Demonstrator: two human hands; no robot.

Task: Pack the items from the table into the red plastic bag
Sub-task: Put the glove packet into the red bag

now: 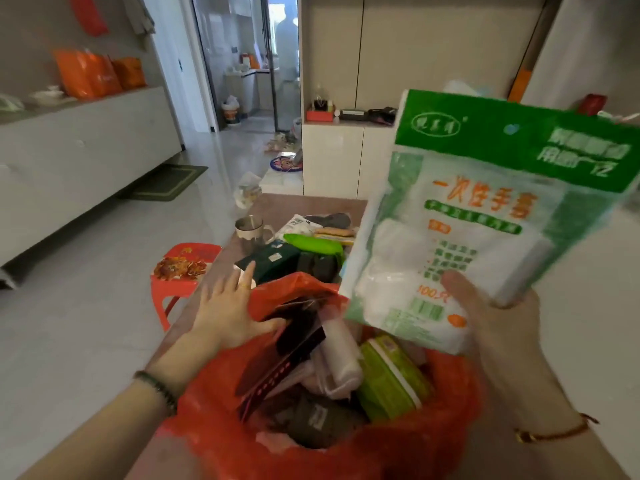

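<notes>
The right hand (498,327) is gripping a green-and-white plastic packet of disposable gloves (485,220), thumb clamped on its lower edge, holding it above the open red plastic bag (398,452). The bag is sitting at the near end of the brown table (311,204) and is already holding several items. The left hand (228,313), fingers straight and spread, is resting on the bag's left rim. Farther along the table a steel mug (249,230), a dark green box (273,259) and a bright green pouch (311,244) are lying. A red plastic stool (183,268) is standing left of the table on the glossy pale tiled floor (86,323). A long white cabinet (69,150) along the left wall is carrying orange bags (86,74).
</notes>
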